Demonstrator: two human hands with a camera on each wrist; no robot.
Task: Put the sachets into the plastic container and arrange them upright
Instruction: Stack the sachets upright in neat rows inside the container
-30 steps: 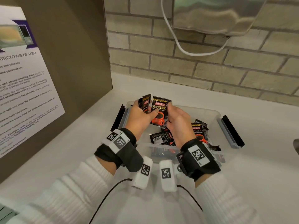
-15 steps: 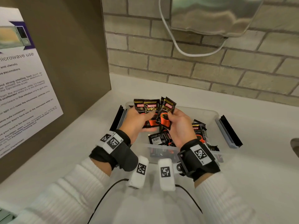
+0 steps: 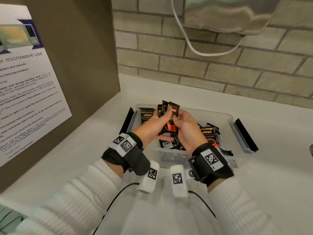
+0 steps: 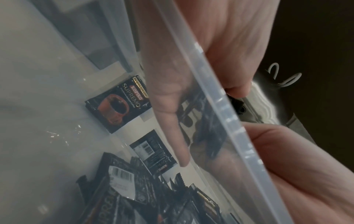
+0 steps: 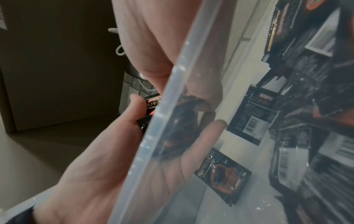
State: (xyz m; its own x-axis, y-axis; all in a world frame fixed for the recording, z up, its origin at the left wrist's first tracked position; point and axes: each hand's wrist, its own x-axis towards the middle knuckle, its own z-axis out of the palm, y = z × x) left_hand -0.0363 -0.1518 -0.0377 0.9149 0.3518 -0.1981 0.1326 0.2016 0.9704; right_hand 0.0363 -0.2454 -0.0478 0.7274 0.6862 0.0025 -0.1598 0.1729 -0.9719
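Both hands, left hand [image 3: 153, 126] and right hand [image 3: 187, 131], grip glossy black sachets [image 3: 170, 116] upright, long axis vertical, above the clear plastic container [image 3: 227, 119] on the white desk [image 3: 271, 167].

Office pantry: microwave-use notice [image 3: 25, 78], brick wall [image 3: 194, 70].

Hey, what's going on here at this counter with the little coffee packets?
A person is sorting coffee sachets over a clear plastic container on a white counter. Both the left hand and the right hand grip one small bunch of sachets, held upright above the container. More sachets lie loose in a jumble inside, not yet stood up.
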